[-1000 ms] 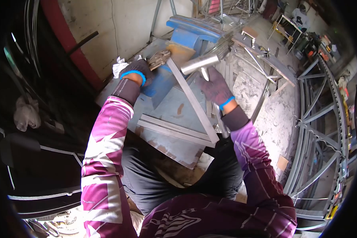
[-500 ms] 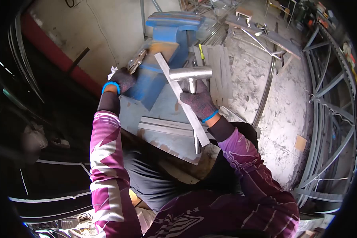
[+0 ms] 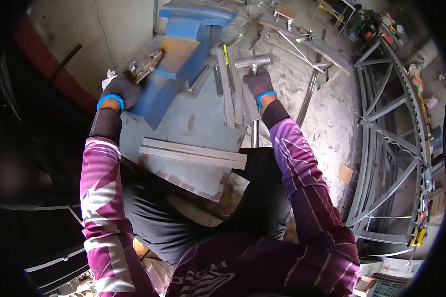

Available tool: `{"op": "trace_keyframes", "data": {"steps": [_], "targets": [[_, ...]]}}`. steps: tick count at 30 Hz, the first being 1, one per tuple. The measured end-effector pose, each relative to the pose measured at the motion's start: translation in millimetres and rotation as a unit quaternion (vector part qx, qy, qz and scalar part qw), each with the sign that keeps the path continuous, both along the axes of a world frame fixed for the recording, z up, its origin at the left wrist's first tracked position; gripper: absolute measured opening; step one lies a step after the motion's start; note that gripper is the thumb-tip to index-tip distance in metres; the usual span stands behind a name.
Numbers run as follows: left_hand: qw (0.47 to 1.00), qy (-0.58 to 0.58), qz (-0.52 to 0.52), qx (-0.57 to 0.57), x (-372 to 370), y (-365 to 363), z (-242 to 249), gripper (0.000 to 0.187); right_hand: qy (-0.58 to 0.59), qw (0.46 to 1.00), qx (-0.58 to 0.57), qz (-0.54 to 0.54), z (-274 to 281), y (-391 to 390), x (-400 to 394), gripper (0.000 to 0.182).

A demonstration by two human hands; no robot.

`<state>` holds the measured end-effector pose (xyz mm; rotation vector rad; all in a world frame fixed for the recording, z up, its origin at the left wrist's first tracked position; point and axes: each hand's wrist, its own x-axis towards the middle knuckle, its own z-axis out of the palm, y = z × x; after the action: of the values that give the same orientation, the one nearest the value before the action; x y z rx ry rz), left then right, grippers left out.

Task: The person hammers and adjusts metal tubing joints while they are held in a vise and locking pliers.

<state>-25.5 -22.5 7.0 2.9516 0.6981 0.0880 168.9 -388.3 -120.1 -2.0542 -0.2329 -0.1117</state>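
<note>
My left hand (image 3: 123, 91), in a dark knitted glove with a blue cuff, is closed round the handles of metal locking pliers (image 3: 148, 67). The pliers lie against the left side of a blue bench vise (image 3: 183, 54). My right hand (image 3: 257, 85), gloved alike, grips a steel hammer (image 3: 254, 60) close under its cylindrical head. The hammer's tubular handle hangs below the fist. Left of that hand, flat metal bars (image 3: 239, 99) lie side by side, with a yellow-green strip (image 3: 227, 54) at their far end. Two more flat strips (image 3: 193, 153) rest across the metal worktable (image 3: 178, 126).
A low bench (image 3: 322, 42) with metal pieces stands at the back right. Welded steel trusses (image 3: 381, 148) line the right side. Long rods (image 3: 309, 94) lie on the stained floor. A wall (image 3: 69, 29) with a dark red lower band is at left.
The flat bar beside my right hand is no longer held across it. My right hand has moved up and away with the hammer. The view has shifted; my left hand stays at the pliers.
</note>
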Motion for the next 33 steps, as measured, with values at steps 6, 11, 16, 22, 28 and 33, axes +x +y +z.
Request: {"op": "trace_keyframes", "data": {"steps": [6, 11, 16, 22, 28, 33], "targets": [[0.998, 0.008, -0.068, -0.015, -2.2, -2.0, 6.3, 0.035, 0.024, 0.999, -0.028, 0.006, -20.3, 13.5, 27.1, 0.040], [0.998, -0.001, -0.058, -0.007, -4.8, -5.8, 6.5, 0.036, -0.068, 0.983, -0.170, 0.024, 26.3, 5.9, -10.5, 0.052], [0.996, 0.022, -0.088, 0.012, 21.1, 43.1, -34.8, 0.047, -0.096, 0.937, -0.294, 0.164, 50.1, 18.2, -58.9, 0.048], [0.999, 0.004, -0.039, -0.025, 8.7, 14.2, -9.1, 0.051, -0.191, 0.883, -0.321, 0.286, 22.0, 58.9, -102.7, 0.045], [0.994, -0.020, -0.106, 0.003, 11.1, 27.7, -19.2, 0.046, -0.176, 0.856, -0.368, 0.318, -7.9, 81.9, -115.4, 0.041], [0.999, -0.009, -0.051, 0.015, 1.1, -2.2, -2.4, 0.049, -0.235, 0.858, -0.351, 0.292, -9.4, 79.1, -119.2, 0.036]]}}
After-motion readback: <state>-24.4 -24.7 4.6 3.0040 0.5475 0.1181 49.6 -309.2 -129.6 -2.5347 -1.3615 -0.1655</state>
